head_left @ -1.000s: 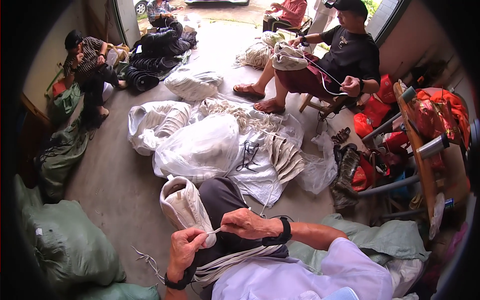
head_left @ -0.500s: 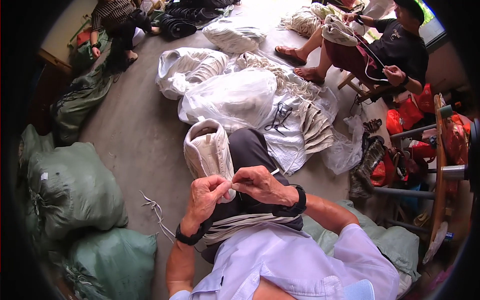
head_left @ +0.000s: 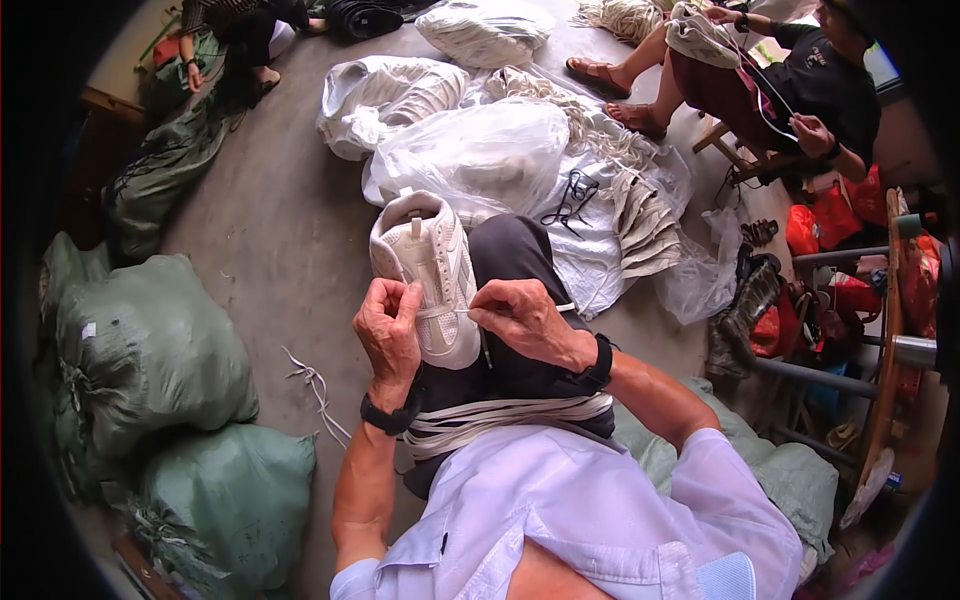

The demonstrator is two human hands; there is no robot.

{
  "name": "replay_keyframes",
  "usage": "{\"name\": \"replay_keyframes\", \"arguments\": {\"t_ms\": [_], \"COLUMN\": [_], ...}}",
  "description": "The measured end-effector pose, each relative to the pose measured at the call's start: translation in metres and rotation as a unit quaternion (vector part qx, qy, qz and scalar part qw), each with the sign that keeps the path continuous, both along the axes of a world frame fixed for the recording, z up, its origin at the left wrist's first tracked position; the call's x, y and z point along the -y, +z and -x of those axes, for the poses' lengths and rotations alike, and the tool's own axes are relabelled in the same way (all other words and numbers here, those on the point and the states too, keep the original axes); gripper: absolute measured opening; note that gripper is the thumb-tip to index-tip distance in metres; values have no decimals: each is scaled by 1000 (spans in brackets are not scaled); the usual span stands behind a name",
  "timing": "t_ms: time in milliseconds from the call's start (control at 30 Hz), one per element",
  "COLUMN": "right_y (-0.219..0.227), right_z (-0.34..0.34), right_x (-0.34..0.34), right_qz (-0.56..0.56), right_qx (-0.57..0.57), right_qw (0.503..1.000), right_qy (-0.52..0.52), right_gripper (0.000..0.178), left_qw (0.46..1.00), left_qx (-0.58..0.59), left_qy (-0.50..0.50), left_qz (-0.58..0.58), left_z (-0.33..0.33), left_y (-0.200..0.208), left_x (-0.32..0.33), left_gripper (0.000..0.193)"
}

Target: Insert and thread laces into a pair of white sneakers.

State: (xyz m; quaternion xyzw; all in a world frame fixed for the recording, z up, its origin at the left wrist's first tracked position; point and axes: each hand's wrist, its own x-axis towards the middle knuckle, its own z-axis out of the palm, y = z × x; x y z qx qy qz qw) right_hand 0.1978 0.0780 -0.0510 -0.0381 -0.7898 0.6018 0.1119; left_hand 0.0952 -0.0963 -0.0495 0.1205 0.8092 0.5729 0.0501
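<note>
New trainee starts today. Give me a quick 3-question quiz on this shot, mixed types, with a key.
1. True or false: the white shoe lies on the floor.
2. What does the right hand pinch? A) a black cord B) a white lace C) a green sack
3. Fill in: a bundle of white laces lies across the person's ____.

Key
1. False: it rests on the knee, the left hand steadying it.
2. B: the white lace, its end sticking out.
3. lap

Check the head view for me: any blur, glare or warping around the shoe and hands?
Head view: white shoe, left hand and right hand sharp in soft, even daylight; no glare; fisheye bends edges near the black rim, bright patch top right.
</note>
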Motion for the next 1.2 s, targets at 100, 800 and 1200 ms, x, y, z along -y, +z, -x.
{"name": "replay_keyframes", "arguments": {"t_ms": [100,800,1200], "right_y": [0,14,7], "right_z": [2,26,33], "right_x": [-1,3,3], "right_qz": [-16,-9,-215], "right_qx": [-4,100,-66], "right_qw": [1000,995,972], "right_qy": [3,27,75], "right_gripper": [11,16,11], "left_qw": [999,987,989], "left_qx": [32,110,97], "left_qy": [-13,-25,-43], "left_qz": [-25,-112,-103], "left_z": [-6,-10,-5], "left_y": [4,-4,-8], "left_x": [1,8,11], "left_gripper": [18,31,29]}}
